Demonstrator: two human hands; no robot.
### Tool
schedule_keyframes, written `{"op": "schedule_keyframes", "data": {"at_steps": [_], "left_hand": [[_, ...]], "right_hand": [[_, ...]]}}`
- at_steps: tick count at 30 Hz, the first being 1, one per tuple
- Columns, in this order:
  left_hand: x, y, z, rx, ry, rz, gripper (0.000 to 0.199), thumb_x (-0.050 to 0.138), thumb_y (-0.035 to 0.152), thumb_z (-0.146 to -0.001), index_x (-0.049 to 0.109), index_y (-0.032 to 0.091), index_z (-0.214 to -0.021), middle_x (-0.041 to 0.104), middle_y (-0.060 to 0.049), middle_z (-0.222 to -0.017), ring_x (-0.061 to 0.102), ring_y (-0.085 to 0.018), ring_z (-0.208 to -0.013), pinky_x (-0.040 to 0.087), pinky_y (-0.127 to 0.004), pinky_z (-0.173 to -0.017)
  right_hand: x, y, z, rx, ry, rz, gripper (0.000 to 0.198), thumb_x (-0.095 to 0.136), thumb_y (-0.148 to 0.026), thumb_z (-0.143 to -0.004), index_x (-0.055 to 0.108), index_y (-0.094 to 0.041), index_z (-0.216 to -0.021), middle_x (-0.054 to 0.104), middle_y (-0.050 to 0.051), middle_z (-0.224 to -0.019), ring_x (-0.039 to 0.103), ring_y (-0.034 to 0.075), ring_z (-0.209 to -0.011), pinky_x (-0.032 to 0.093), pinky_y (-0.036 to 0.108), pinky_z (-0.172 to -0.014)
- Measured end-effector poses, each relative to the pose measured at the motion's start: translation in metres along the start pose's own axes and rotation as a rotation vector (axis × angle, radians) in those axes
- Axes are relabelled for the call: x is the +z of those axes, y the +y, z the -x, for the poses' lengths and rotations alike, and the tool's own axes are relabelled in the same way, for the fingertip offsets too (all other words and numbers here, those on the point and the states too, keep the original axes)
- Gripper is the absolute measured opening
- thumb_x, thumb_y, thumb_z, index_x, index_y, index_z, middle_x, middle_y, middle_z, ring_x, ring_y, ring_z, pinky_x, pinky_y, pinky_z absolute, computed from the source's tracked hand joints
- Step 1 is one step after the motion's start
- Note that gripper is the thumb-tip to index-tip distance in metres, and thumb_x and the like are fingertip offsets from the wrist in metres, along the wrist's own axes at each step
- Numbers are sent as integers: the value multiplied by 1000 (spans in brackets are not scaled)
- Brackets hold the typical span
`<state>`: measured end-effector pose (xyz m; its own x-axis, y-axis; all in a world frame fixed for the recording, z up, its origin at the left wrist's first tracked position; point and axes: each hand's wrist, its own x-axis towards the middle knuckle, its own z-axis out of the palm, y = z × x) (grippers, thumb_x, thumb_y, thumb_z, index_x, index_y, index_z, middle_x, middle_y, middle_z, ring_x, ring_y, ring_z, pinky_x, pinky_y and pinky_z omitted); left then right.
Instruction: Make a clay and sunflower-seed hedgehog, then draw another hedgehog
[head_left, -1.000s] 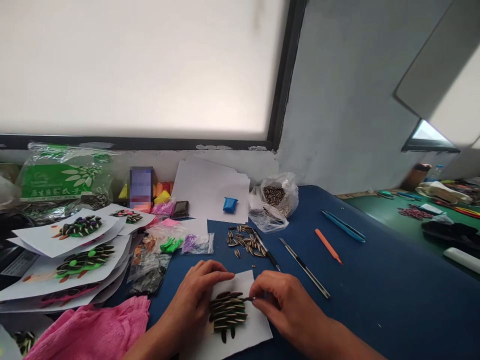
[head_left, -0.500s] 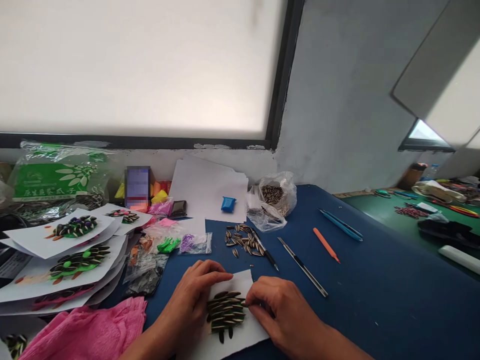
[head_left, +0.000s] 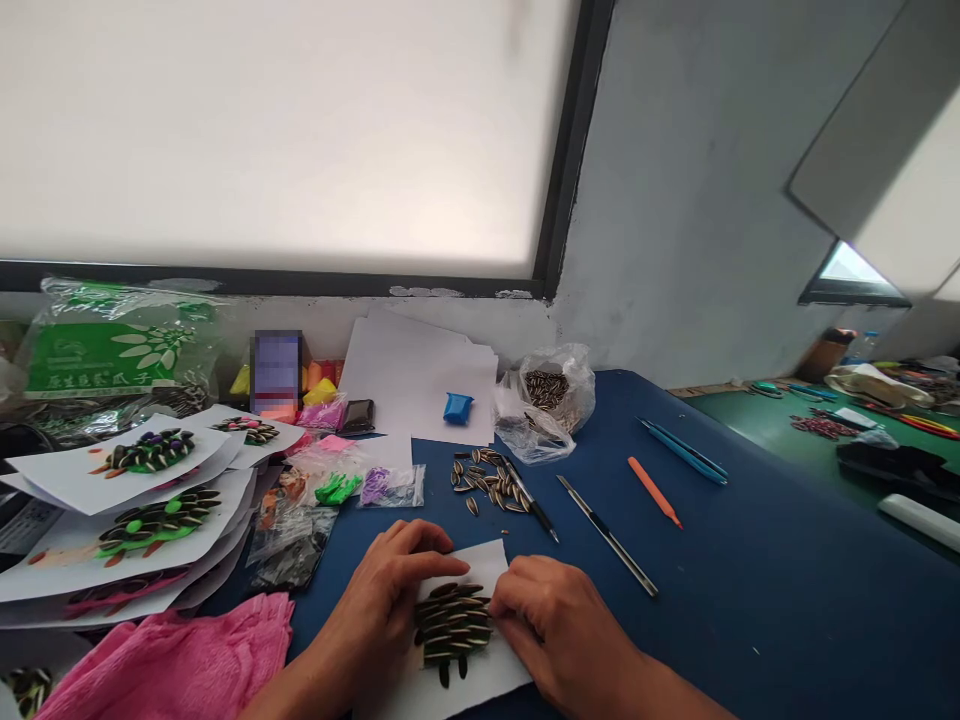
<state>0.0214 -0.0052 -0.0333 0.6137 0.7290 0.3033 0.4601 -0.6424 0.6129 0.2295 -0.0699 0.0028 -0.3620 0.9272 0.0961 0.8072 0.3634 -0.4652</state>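
Note:
A white sheet of paper (head_left: 491,668) lies at the near edge of the table. On it, sunflower seeds (head_left: 454,625) overlap in rows over a dark green base, and two seeds stick out below. My left hand (head_left: 394,580) rests on the paper's left side, fingers stretched out and apart over the top of the seed rows. At the right edge of the rows, my right hand (head_left: 547,620) is closed in a pinch on a sunflower seed, mostly hidden by the fingertips.
Loose seeds (head_left: 491,482) lie ahead beside a pen (head_left: 536,508), with a craft knife (head_left: 607,535), orange marker (head_left: 655,492) and blue tweezers (head_left: 682,450) to the right. Behind stands a bag of seeds (head_left: 547,395). Finished seed pictures (head_left: 154,460) and a pink cloth (head_left: 187,650) lie left.
My right fingertips have shifted very slightly at the right edge of the seed rows, and the left fingers have moved a little. The seed tip seen earlier is now more covered.

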Motion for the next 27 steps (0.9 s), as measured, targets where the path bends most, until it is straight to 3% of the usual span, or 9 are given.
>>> {"op": "schedule_keyframes", "data": {"at_steps": [13, 22, 27], "left_hand": [[-1, 2, 0, -13, -26, 7, 48, 37, 6, -85, 74, 34, -97, 63, -5, -105, 56, -21, -93, 47, -39, -82], [-4, 3, 2, -40, -3, 53, 48, 33, 9, -81, 68, 26, -108, 63, -6, -107, 56, -22, -96, 47, -38, -86], [-16, 14, 7, -101, -80, 82, 39, 45, 25, -85, 59, 31, -121, 58, -3, -121, 54, -25, -110, 47, -41, -94]], "right_hand": [[1, -3, -1, 3, -40, 59, 18, 53, -14, -87, 63, -17, -72, 63, 2, -75, 57, 14, -71, 36, 22, -60], [-12, 1, 2, 34, 33, -38, 17, 46, -11, -87, 60, -20, -86, 65, 2, -81, 60, 15, -75, 40, 24, -66], [-15, 4, 6, 29, 10, -62, 18, 45, -11, -86, 61, -20, -88, 65, 3, -83, 61, 16, -76, 42, 24, -67]]}}
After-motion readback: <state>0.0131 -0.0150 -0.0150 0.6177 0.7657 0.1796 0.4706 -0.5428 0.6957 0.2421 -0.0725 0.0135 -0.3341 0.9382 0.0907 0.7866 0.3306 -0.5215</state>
